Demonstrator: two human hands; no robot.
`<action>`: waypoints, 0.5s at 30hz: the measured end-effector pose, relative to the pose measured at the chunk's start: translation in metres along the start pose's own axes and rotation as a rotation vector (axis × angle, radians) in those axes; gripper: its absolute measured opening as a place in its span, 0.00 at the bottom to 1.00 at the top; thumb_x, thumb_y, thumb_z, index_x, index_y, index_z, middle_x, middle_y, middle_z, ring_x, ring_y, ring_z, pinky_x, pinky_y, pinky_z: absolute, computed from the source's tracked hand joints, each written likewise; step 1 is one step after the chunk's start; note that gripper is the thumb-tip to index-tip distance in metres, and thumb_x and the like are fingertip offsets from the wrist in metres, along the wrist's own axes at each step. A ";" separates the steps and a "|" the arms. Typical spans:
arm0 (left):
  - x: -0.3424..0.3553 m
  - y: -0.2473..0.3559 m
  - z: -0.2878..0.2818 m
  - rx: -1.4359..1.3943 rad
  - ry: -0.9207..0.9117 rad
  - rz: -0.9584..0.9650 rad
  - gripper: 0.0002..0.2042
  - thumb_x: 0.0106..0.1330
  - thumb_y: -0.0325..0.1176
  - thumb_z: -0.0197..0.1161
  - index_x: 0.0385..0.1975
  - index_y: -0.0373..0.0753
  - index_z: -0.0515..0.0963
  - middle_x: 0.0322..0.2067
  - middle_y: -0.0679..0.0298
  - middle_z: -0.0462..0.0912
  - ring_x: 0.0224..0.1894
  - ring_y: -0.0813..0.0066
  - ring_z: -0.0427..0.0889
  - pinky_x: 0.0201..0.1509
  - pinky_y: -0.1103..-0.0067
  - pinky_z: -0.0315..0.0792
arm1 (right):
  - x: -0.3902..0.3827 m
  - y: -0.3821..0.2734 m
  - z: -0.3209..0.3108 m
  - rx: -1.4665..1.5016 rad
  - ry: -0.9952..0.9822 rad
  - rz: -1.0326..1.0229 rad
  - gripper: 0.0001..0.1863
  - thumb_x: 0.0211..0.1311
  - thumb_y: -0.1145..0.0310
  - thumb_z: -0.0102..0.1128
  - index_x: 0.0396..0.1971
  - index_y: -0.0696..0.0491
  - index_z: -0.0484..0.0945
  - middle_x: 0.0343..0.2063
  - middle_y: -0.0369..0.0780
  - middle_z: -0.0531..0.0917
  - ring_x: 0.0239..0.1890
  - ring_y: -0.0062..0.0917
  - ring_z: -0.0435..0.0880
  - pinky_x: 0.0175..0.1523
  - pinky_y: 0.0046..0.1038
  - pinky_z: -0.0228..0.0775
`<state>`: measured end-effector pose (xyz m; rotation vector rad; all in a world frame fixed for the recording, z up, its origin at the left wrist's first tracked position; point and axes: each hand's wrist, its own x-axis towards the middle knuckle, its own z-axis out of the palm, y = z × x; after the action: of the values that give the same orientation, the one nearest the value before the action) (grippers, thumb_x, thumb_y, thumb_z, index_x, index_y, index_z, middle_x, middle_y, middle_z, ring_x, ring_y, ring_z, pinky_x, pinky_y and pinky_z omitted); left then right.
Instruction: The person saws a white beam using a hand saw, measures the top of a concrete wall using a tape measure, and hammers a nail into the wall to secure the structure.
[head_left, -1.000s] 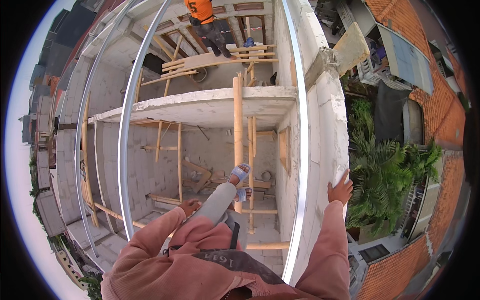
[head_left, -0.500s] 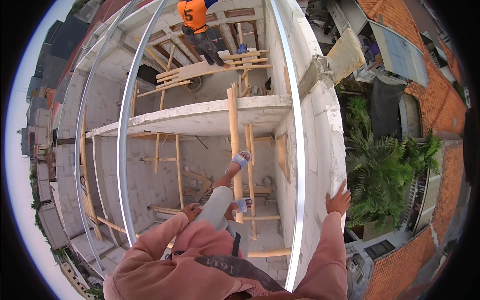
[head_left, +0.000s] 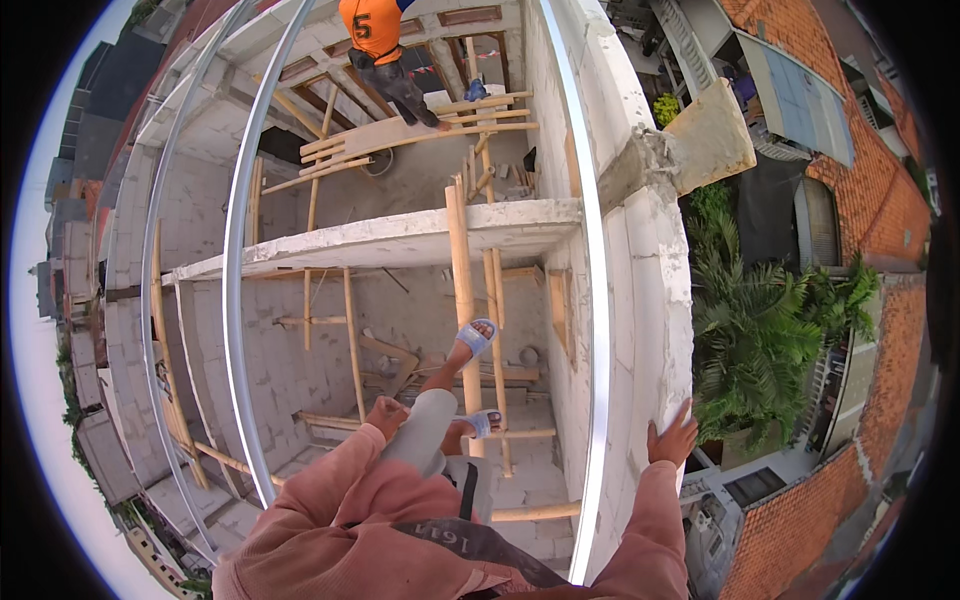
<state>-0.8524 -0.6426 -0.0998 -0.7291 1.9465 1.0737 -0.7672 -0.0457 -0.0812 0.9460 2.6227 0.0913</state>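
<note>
While the right hand (head_left: 673,440) leans on the rough edge of the pale wall (head_left: 652,300), thumb and fingers fanned apart and wrapped around nothing, the left hand (head_left: 385,415) is over by the raised knee! Its fingers are curled, right beside the grey trouser leg (head_left: 422,430), and from here I can't tell whether they hold anything. Look down at the feet now: one patterned sandal (head_left: 477,338) sits up against the upright bamboo pole (head_left: 459,250), the other sandal (head_left: 482,423) lower down, close to that same pole. And that pale wall runs along the person's right, just outside a shiny metal beam (head_left: 598,300), with two more metal rails, a near rail (head_left: 236,220) and a far rail (head_left: 154,230), curving up on the left. Across the middle goes a concrete ledge (head_left: 400,237), and beyond it a co-worker in an orange shirt (head_left: 372,28) stands on boards (head_left: 388,135)! Outside, to the right, green palm fronds (head_left: 750,350) spread beside orange tiled roofs (head_left: 800,525).
</note>
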 end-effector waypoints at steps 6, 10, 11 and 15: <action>0.002 -0.003 -0.007 0.035 -0.002 0.042 0.19 0.56 0.44 0.73 0.33 0.33 0.77 0.33 0.59 0.84 0.38 0.72 0.83 0.46 0.75 0.76 | 0.000 -0.001 0.005 -0.014 0.068 -0.044 0.59 0.48 0.52 0.73 0.75 0.44 0.43 0.57 0.50 0.65 0.58 0.46 0.67 0.59 0.45 0.64; -0.007 0.017 -0.002 0.041 -0.018 0.017 0.19 0.54 0.43 0.74 0.34 0.33 0.80 0.33 0.57 0.86 0.38 0.72 0.84 0.48 0.76 0.76 | -0.001 0.000 0.003 -0.020 0.046 -0.022 0.59 0.48 0.52 0.73 0.75 0.44 0.43 0.57 0.50 0.65 0.58 0.46 0.66 0.59 0.45 0.64; -0.008 0.014 -0.002 0.035 -0.014 0.013 0.19 0.54 0.43 0.74 0.34 0.33 0.80 0.33 0.57 0.86 0.38 0.72 0.84 0.48 0.76 0.76 | -0.001 -0.001 0.002 -0.021 0.047 -0.030 0.59 0.48 0.52 0.73 0.75 0.44 0.43 0.57 0.50 0.65 0.58 0.46 0.66 0.59 0.45 0.64; -0.006 -0.003 0.001 0.033 -0.042 0.027 0.21 0.58 0.49 0.70 0.37 0.34 0.81 0.33 0.57 0.86 0.38 0.72 0.83 0.48 0.75 0.75 | -0.001 -0.001 0.002 -0.010 0.021 -0.009 0.59 0.47 0.53 0.74 0.75 0.44 0.43 0.57 0.49 0.65 0.59 0.46 0.66 0.60 0.45 0.63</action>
<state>-0.8465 -0.6432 -0.0966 -0.6589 1.9387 1.0627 -0.7665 -0.0473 -0.0829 0.9345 2.6433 0.1134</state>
